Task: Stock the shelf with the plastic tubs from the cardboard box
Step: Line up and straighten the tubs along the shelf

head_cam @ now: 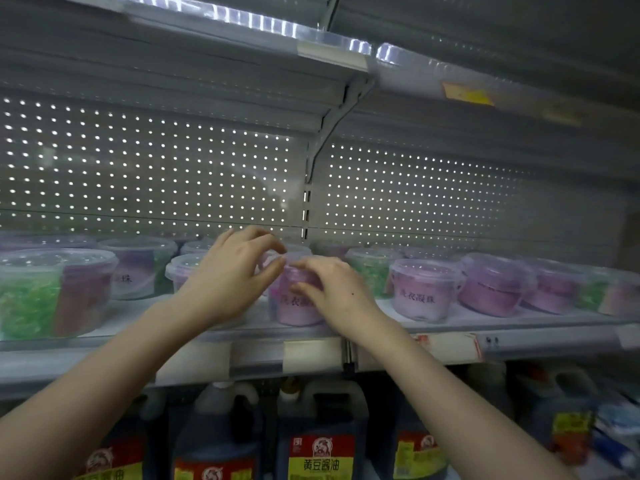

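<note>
Tub sits on shelf between left grip and right grip, both clasping it.

黄豆酱油 on jug label, 洗衣凝珠 on purple tub

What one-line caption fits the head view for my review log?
Left hand and right hand hold a purple tub on the shelf among other tubs, above dark jugs.
</note>
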